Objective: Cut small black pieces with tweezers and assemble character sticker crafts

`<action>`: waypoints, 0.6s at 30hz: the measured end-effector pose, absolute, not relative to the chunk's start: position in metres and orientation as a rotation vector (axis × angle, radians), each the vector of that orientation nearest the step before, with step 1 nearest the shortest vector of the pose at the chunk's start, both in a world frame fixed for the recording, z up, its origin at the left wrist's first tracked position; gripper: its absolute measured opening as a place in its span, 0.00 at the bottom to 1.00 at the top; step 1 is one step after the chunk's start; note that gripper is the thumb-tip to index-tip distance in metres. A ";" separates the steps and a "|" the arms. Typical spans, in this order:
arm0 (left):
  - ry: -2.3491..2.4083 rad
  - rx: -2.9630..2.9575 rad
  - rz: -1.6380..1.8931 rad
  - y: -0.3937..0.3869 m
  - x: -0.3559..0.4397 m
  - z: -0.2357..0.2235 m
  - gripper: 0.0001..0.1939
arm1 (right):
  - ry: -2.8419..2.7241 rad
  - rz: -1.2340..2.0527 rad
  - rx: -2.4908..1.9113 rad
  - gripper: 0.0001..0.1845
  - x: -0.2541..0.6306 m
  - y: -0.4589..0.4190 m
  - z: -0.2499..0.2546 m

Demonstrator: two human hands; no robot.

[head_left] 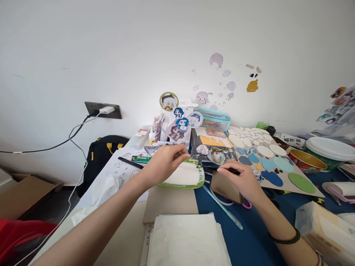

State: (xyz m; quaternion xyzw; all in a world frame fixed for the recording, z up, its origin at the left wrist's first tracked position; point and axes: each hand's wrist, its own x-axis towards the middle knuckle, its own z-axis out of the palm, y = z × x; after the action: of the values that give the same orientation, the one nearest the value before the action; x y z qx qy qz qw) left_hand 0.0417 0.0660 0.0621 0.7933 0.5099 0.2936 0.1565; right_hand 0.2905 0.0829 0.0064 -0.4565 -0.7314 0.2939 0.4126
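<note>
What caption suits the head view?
Left hand at a green-rimmed tray, right hand holding a thin black tool.

Black characters on a white packet (290, 141) (too small to read), blurred lettering on a wrapped pack (309, 221).

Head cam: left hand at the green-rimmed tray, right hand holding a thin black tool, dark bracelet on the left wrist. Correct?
One error: the dark bracelet is on the right wrist, as the head view shows. The rest stands: left hand at the green-rimmed tray, right hand holding a thin black tool.
</note>
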 end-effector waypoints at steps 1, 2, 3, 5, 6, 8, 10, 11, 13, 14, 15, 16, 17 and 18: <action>1.464 2.273 0.840 0.066 0.042 0.062 0.13 | -1.842 0.736 -1.147 0.12 0.291 0.083 0.006; 1.468 2.277 0.840 0.066 0.043 0.062 0.13 | -1.842 0.732 -1.146 0.12 0.291 0.082 0.006; 1.470 2.281 0.843 0.066 0.043 0.062 0.13 | -1.841 0.728 -1.145 0.12 0.291 0.082 0.006; 1.472 2.288 0.850 0.066 0.043 0.061 0.13 | -1.842 0.721 -1.140 0.11 0.291 0.082 0.005; 1.471 2.288 0.853 0.067 0.043 0.061 0.13 | -1.849 0.720 -1.139 0.11 0.291 0.082 0.005; 1.479 2.282 0.864 0.067 0.043 0.061 0.13 | -1.882 0.717 -1.145 0.11 0.290 0.082 0.005; 1.502 2.273 0.867 0.067 0.043 0.061 0.13 | -1.927 0.698 -1.158 0.11 0.288 0.082 0.004; 1.514 2.271 0.866 0.067 0.042 0.061 0.13 | -1.950 0.684 -1.161 0.11 0.288 0.082 0.004; 1.528 2.271 0.864 0.067 0.041 0.062 0.13 | -1.983 0.667 -1.161 0.12 0.288 0.082 0.003; 1.527 2.272 0.864 0.067 0.041 0.062 0.13 | -1.992 0.665 -1.161 0.12 0.289 0.083 0.002; 1.524 2.275 0.864 0.067 0.041 0.062 0.13 | -1.995 0.663 -1.165 0.12 0.290 0.084 0.002; 1.524 2.277 0.860 0.067 0.041 0.062 0.13 | -1.996 0.657 -1.173 0.13 0.292 0.085 0.002; 1.526 2.280 0.850 0.067 0.041 0.062 0.13 | -2.001 0.643 -1.182 0.13 0.293 0.087 0.001; 1.531 2.284 0.839 0.067 0.041 0.062 0.13 | -2.011 0.624 -1.191 0.12 0.295 0.088 0.001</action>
State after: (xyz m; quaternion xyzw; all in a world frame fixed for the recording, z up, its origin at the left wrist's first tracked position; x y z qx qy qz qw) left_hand 0.0406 0.0671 0.0619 0.7873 0.5280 0.2892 0.1331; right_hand 0.2952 0.0884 0.0009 -0.4605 -0.7776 0.2414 0.3535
